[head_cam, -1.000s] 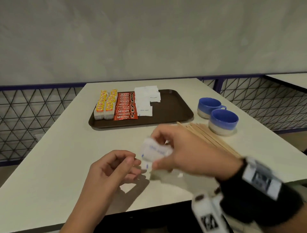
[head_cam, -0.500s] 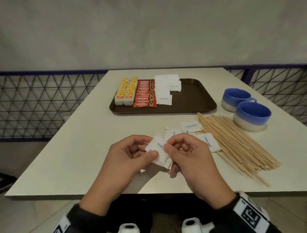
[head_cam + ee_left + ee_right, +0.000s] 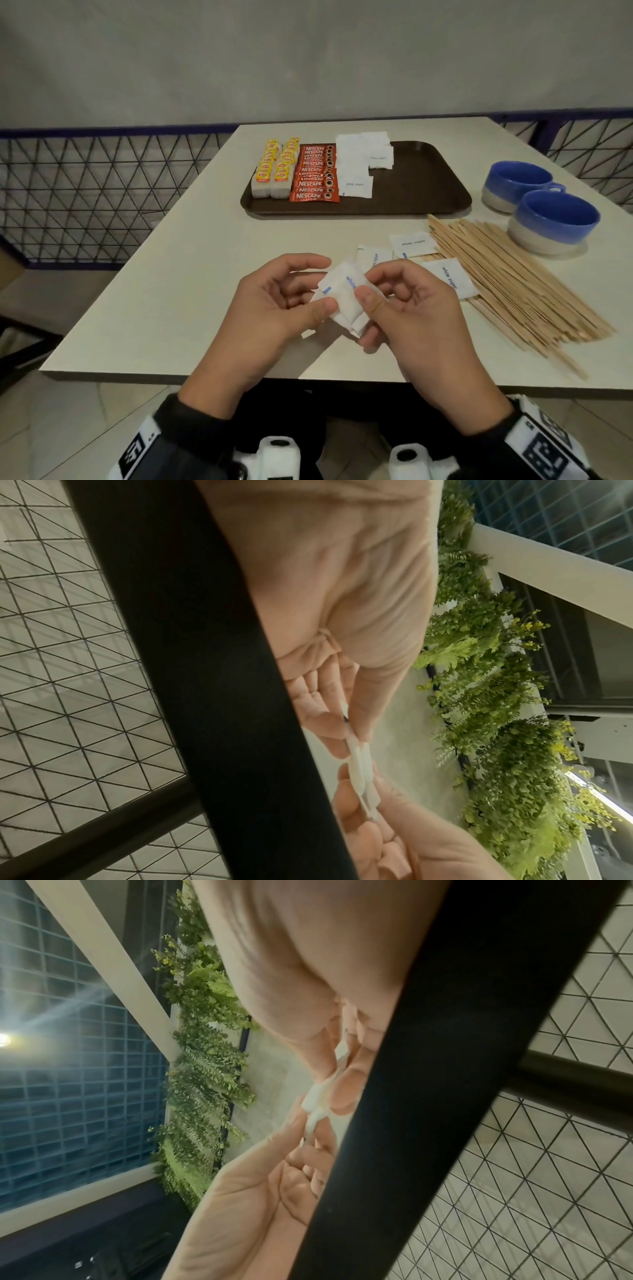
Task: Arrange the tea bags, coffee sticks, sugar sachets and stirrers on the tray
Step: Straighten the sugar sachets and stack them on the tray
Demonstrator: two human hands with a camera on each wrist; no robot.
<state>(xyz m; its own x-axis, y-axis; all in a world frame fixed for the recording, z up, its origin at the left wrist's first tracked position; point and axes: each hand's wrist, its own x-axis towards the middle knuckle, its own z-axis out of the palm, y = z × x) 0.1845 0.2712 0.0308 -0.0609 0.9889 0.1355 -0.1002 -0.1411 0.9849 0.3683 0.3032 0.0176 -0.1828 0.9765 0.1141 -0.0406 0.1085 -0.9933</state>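
Observation:
Both hands hold a small stack of white sugar sachets [image 3: 346, 296] above the table's near edge. My left hand [image 3: 274, 308] pinches its left side, my right hand [image 3: 404, 308] its right side. The stack shows edge-on between the fingers in the left wrist view [image 3: 361, 772] and the right wrist view [image 3: 316, 1099]. Three loose sugar sachets [image 3: 412, 243] lie on the table beyond my right hand. A pile of wooden stirrers [image 3: 507, 281] spreads to the right. The brown tray [image 3: 418, 192] holds yellow tea bags [image 3: 274, 168], red coffee sticks [image 3: 315, 174] and white sachets [image 3: 359, 154].
Two blue and white cups [image 3: 551, 219] stand right of the tray, next to the stirrers. The white table [image 3: 164, 281] ends just below my hands. A wire mesh railing [image 3: 85, 192] runs behind and left of the table.
My hands came together: a second ago the right hand held sachets apart from the left, now both pinch the stack. The camera has tilted, showing the loose sachets and stirrers.

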